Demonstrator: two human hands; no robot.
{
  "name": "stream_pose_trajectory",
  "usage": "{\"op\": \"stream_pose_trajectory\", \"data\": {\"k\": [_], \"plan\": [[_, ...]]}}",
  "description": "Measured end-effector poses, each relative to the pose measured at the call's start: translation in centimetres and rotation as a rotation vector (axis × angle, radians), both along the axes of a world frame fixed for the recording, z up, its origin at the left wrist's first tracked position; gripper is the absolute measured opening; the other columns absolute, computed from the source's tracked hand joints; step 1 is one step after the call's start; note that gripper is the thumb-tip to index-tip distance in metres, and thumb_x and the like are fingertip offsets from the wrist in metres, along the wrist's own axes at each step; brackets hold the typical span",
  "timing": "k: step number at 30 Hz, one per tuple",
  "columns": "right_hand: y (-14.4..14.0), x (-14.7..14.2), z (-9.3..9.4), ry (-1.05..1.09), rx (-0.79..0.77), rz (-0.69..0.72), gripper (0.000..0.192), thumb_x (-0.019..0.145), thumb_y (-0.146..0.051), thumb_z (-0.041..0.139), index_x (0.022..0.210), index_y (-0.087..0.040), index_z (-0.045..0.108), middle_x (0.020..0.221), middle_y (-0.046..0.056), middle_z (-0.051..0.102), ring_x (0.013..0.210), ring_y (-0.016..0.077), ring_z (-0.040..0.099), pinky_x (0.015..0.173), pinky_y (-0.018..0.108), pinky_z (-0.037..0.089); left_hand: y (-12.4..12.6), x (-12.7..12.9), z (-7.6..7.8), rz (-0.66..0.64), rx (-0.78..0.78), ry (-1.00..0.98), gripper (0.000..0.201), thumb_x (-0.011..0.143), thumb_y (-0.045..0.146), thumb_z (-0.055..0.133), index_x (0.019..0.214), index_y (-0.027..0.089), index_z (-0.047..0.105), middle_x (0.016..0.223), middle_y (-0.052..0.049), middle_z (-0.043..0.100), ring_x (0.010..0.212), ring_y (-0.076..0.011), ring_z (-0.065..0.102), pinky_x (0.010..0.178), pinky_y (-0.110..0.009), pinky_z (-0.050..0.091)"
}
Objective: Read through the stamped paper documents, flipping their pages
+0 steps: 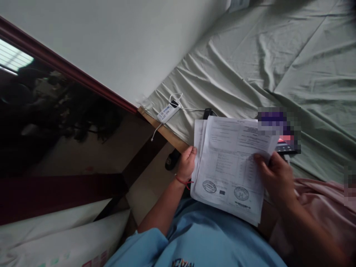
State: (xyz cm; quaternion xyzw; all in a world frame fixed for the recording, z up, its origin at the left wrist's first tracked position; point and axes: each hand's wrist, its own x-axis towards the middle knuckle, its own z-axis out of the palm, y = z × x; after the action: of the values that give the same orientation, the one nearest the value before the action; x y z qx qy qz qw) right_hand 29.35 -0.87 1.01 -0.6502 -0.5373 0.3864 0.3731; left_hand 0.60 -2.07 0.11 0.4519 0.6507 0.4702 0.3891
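A small stack of printed papers (228,167) is held in front of my blue shirt, its sheets slightly out of line at the left edge. Round stamps and columns of small print show on the top sheet; the words are too small to read. My left hand (188,163), with a red string at the wrist, pinches the left edge of the stack. At the right edge my right hand (274,174) grips the sheets, thumb on top and fingers underneath. The papers hide part of a dark object (207,113) on the sheet-covered bed behind them.
On the bed (236,74), with its wrinkled pale sheet, a white labelled device (168,112) with a cable lies near the wooden edge. A phone-like device (289,148), partly blurred out, rests beyond my right hand. Pink cloth (325,196) is at right; a dark reflective panel (63,96) stands left.
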Motion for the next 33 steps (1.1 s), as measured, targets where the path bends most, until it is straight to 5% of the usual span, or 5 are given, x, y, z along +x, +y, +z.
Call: {"op": "stream_pose_trajectory", "data": {"k": [8,15,33], "plan": [[0.4,0.3,0.6,-0.085,-0.008,-0.038,0.035,0.089,-0.056,0.059,0.089,-0.022,0.069,0.072,0.003,0.067,0.063,0.0195,0.059,0.055,0.030,0.042,-0.3,-0.1,-0.4,0.021,-0.033,-0.101,0.047,0.094,0.058,0.059,0.073,0.018,0.048,0.071,0.001,0.045,0.066,-0.0123,0.039,0.064,-0.025,0.035],[0.3,0.0,1.1,-0.125,0.023,-0.026,0.029,0.089,-0.051,0.059,0.088,-0.023,0.066,0.066,0.001,0.063,0.057,0.0180,0.054,0.053,0.029,0.038,-0.4,1.1,1.0,-0.041,-0.010,-0.008,0.050,0.097,0.059,0.053,0.070,0.018,0.045,0.069,0.002,0.040,0.065,-0.0126,0.035,0.061,-0.026,0.031],[0.0,-0.2,1.0,-0.100,0.080,-0.012,0.030,0.090,-0.052,0.059,0.089,-0.023,0.067,0.066,0.001,0.063,0.057,0.0183,0.055,0.055,0.032,0.042,-0.6,1.2,1.1,-0.073,-0.011,0.086,0.053,0.098,0.065,0.046,0.071,0.019,0.042,0.068,0.000,0.040,0.066,-0.0140,0.036,0.062,-0.028,0.031]]}}
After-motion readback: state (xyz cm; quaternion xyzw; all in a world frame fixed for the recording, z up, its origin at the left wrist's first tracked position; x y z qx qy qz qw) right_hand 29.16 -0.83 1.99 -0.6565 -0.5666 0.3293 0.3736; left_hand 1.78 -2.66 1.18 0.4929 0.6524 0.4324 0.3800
